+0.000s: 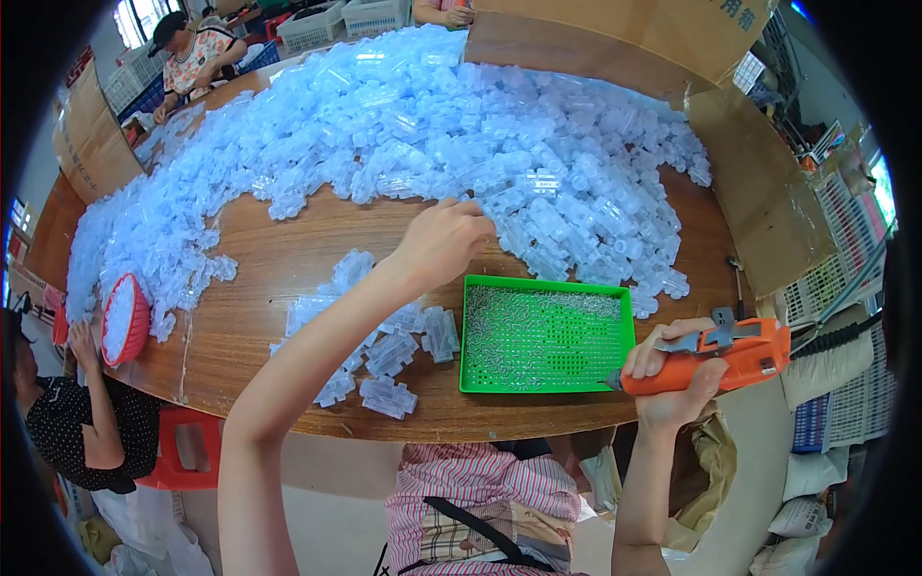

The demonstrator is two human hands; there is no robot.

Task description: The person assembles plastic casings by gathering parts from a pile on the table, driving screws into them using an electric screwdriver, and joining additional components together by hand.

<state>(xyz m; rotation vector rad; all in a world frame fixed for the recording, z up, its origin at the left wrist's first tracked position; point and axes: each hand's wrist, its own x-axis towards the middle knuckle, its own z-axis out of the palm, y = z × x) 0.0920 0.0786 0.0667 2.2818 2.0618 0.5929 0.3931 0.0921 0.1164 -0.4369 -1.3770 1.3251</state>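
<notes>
My left hand [448, 240] reaches to the near edge of a big pile of clear plastic parts [384, 125]. Its fingers are curled against the pile, and what lies in them, if anything, is hidden. My right hand [677, 374] is wrapped round an orange power screwdriver [715, 355], its tip pointing left over the rim of a green tray [549, 388]. Many small silvery screws [504, 336] are spread in that tray. A smaller group of clear parts [391, 353] lies left of the tray, partly behind my left forearm.
Cardboard sheets [759, 182] wall the wooden table [259, 254] at the right and back. A red basket [128, 322] of clear parts stands at the left. One person [197, 58] works at the far left, another [91, 413] at the near left. White crates [855, 230] stand at the right.
</notes>
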